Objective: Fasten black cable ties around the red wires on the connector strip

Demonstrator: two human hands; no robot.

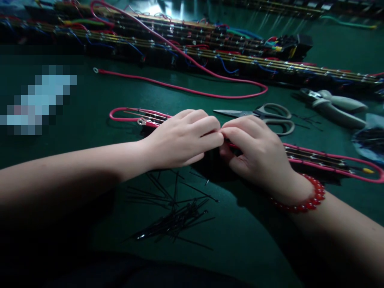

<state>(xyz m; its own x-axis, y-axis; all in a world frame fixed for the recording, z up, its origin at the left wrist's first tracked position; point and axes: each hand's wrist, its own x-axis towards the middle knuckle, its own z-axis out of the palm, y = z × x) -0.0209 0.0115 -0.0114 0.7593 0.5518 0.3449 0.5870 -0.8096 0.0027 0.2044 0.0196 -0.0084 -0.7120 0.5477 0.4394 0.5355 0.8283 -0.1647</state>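
Note:
A long dark strip assembly (315, 157) lies across the table, with a red cable (336, 156) running along it and looping round both ends. My left hand (189, 138) is closed over its middle, fingers bent and fingertips meeting those of my right hand. With thumb and forefinger together, my right hand (255, 148) pinches at the same spot. Whatever lies between the fingertips is hidden. A ring terminal (141, 121) shows left of my left hand. Nearer to me lies a loose pile of black cable ties (177, 218).
Behind my right hand lie scissors (264, 115); beyond them are grey-handled cutters (336, 105). A bag of dark pieces (370, 138) sits at right. Another red cable (180, 86) curves across the table. Several wired strips (192, 50) line the back. A blurred-out patch (42, 100) is at left.

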